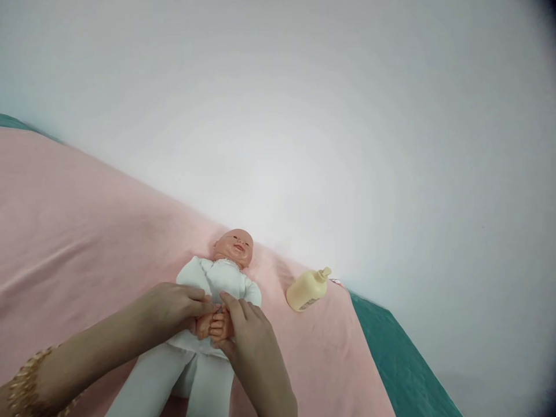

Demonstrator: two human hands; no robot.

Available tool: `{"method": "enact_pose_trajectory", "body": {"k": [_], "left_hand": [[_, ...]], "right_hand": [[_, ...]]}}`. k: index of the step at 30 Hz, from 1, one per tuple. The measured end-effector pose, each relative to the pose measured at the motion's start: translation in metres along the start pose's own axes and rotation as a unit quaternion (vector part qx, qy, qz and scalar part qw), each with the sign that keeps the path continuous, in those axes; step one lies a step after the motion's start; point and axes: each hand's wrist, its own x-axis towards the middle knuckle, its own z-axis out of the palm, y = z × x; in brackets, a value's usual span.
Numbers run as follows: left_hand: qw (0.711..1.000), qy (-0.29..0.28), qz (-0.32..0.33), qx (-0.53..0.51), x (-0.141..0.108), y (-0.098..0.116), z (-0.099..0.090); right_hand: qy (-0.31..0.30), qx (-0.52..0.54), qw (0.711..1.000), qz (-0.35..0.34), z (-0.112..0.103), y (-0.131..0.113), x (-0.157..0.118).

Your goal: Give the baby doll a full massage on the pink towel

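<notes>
At the far left of the frame, a pink sheet [82,220] sloped away beneath a pale wall [330,116], with a sliver of teal cover [402,347] above its edge. In the lower left corner, a gold beaded bracelet [28,379] circled the wrist of the person's left hand [174,307], which reached toward lower centre; its fingers were bent and drawn together, and appeared closed on one forearm or cuff of a baby doll [226,281], though its palm side was hidden. The doll lay on its back on the sheet, just left of centre in the lower half, bald head uppermost, its white outfit [208,382] running off the bottom edge. Its small hands [219,325] met over its belly. It would probably handle as light, with a firm, smooth, slightly slippery head and hands and softer clothed limbs; the wrists look like safe holds for the arms, while lifting it would call for support under the head and back. To the right, the person's right hand [254,330] curled closed around the doll's other hand, thumb below and fingers above. Further right stood a yellow pump bottle [305,291], apart from both hands, and the teal cover showed again at lower right.
</notes>
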Motion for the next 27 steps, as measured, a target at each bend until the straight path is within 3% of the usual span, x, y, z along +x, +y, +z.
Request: {"method": "enact_pose_trajectory", "body": {"k": [8,12,14,17,18,20,24,27], "left_hand": [[0.996,-0.029,-0.041,-0.067,0.004,0.007,-0.008],[0.993,-0.050,-0.071,-0.084,0.004,0.006,-0.042],[0.986,-0.038,-0.140,-0.076,0.001,-0.001,-0.066],[0.967,-0.007,-0.254,-0.031,-0.011,-0.025,-0.100],[0.955,0.029,-0.294,-0.007,-0.016,-0.036,-0.108],[0.930,0.053,-0.362,0.034,-0.027,-0.063,-0.119],[0.900,0.033,-0.426,0.079,-0.045,-0.113,-0.122],[0.885,0.002,-0.457,0.091,-0.051,-0.131,-0.113]], "right_hand": [[0.017,-0.019,0.999,-0.021,0.004,0.001,0.001],[0.037,0.025,0.999,0.013,-0.011,0.014,-0.008],[0.064,0.051,0.994,0.073,-0.023,0.029,-0.019],[0.105,0.091,0.965,0.224,-0.040,0.057,-0.038],[0.110,0.109,0.951,0.269,-0.044,0.067,-0.043],[0.119,0.149,0.926,0.326,-0.046,0.085,-0.050],[0.083,0.241,0.893,0.370,-0.033,0.118,-0.053],[0.042,0.239,0.886,0.394,-0.014,0.141,-0.050]]}}
